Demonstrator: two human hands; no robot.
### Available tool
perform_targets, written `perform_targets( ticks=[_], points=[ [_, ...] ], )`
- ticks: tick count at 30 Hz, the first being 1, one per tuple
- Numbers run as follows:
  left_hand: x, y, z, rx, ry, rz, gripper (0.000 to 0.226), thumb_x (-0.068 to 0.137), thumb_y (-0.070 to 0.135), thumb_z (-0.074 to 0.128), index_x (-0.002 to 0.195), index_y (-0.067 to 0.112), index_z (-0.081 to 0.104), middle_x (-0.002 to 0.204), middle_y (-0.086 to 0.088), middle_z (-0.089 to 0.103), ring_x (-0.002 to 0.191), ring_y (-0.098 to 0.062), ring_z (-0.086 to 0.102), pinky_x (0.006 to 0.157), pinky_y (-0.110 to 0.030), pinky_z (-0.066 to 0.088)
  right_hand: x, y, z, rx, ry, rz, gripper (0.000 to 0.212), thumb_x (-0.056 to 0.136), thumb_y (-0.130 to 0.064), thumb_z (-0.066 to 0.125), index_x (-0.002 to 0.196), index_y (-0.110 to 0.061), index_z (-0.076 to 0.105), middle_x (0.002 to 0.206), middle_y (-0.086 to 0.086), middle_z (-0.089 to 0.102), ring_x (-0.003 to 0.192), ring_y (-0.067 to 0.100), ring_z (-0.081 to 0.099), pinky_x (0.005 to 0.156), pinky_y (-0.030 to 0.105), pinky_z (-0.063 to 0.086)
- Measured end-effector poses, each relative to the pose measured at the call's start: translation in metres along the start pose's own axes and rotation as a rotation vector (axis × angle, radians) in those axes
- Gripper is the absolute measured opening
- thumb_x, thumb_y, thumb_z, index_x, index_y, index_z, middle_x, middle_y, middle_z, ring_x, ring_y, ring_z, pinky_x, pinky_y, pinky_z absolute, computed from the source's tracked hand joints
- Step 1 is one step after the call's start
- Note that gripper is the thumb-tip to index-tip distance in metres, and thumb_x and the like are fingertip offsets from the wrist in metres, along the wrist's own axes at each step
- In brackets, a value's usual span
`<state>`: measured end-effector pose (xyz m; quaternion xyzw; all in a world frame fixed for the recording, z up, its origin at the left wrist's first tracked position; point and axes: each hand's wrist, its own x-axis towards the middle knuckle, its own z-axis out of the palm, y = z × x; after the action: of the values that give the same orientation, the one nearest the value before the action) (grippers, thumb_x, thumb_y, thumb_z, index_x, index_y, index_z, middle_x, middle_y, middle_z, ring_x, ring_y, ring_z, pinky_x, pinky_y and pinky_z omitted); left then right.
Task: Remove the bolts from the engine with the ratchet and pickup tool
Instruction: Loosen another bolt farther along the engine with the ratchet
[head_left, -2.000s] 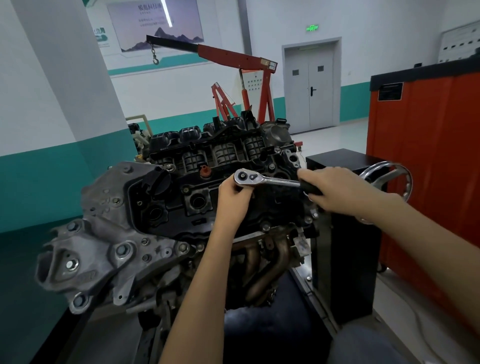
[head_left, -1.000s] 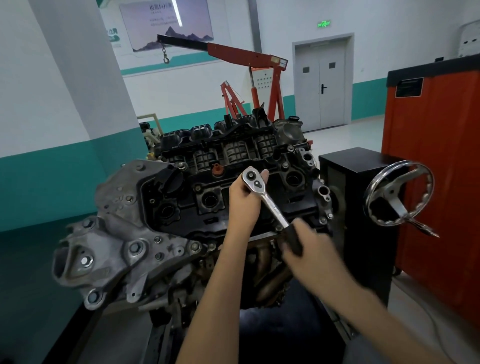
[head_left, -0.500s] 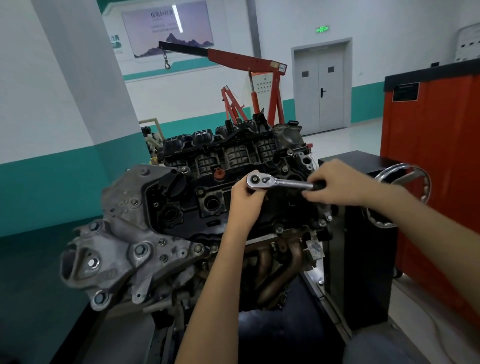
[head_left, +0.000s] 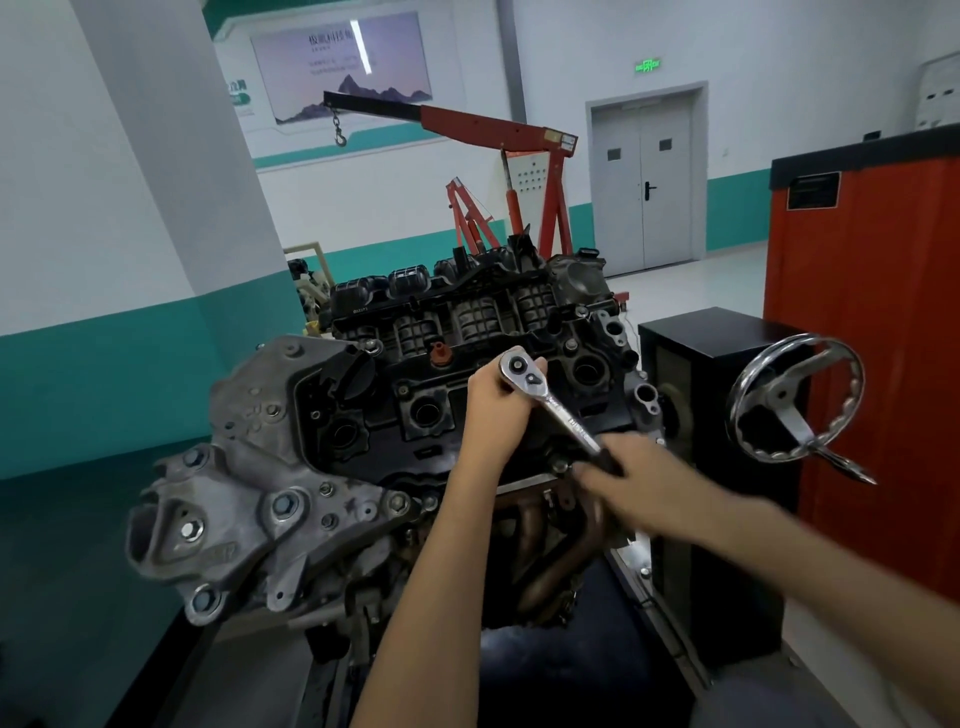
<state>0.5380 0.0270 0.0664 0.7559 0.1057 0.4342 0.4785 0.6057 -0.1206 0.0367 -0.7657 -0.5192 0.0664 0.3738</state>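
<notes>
From the head camera, you're steadying the ratchet with your left hand, fingers curled round its round head, right on top of the engine at the black cover's right half. Your right hand, blurred, is gripping the dark handle, fingers wrapped round it, and the shaft is slanting down over the engine's front edge above the exhaust pipes. A chrome handwheel is sitting right of the engine, a red hoist behind it.
</notes>
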Motion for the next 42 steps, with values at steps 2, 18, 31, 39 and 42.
perform_targets(
  ticks=[2, 18, 31, 39, 42],
  points=[
    [0.002, 0.003, 0.002, 0.049, -0.013, 0.022, 0.048, 0.093, 0.005, 0.053, 0.054, 0.031, 0.047, 0.050, 0.016, 0.042, 0.053, 0.000, 0.035, 0.056, -0.019, 0.030, 0.018, 0.005, -0.048, -0.251, -0.079, -0.056, 0.029, 0.093, -0.033, 0.055, 0.067, -0.020, 0.050, 0.058, -0.006, 0.054, 0.046, 0.003, 0.048, 0.047, 0.016, 0.039],
    [0.001, -0.011, -0.002, -0.065, 0.055, 0.003, 0.049, 0.094, 0.010, 0.060, 0.062, 0.025, 0.026, 0.057, 0.013, 0.024, 0.059, -0.008, 0.022, 0.059, -0.024, 0.024, -0.009, -0.035, 0.088, 0.245, 0.323, 0.058, 0.024, 0.090, -0.020, 0.056, 0.072, -0.024, 0.041, 0.060, -0.004, 0.049, 0.047, 0.001, 0.047, 0.046, 0.005, 0.035],
    [-0.004, -0.007, 0.002, -0.039, 0.060, 0.000, 0.046, 0.096, 0.010, 0.054, 0.056, 0.033, 0.052, 0.056, 0.017, 0.045, 0.062, -0.007, 0.040, 0.061, -0.020, 0.035, 0.005, 0.010, -0.013, -0.282, 0.195, 0.010, 0.024, 0.086, -0.029, 0.059, 0.069, -0.022, 0.044, 0.063, -0.005, 0.053, 0.057, 0.012, 0.054, 0.050, 0.025, 0.040],
    [-0.001, -0.006, 0.003, -0.048, 0.061, -0.054, 0.042, 0.095, 0.009, 0.059, 0.064, 0.019, 0.033, 0.051, 0.015, 0.029, 0.052, -0.001, 0.026, 0.055, -0.014, 0.029, -0.011, -0.034, 0.091, 0.326, 0.332, 0.092, 0.019, 0.088, -0.016, 0.055, 0.073, -0.021, 0.045, 0.062, -0.001, 0.051, 0.047, 0.007, 0.050, 0.043, 0.010, 0.037],
    [-0.001, -0.007, 0.000, -0.028, 0.011, -0.022, 0.042, 0.095, 0.012, 0.059, 0.060, 0.023, 0.039, 0.054, 0.015, 0.035, 0.057, -0.004, 0.032, 0.061, -0.021, 0.032, -0.009, -0.004, 0.040, 0.072, 0.191, 0.010, 0.014, 0.088, -0.016, 0.056, 0.076, -0.018, 0.048, 0.066, 0.002, 0.053, 0.053, 0.011, 0.049, 0.045, 0.011, 0.036]
  ],
)
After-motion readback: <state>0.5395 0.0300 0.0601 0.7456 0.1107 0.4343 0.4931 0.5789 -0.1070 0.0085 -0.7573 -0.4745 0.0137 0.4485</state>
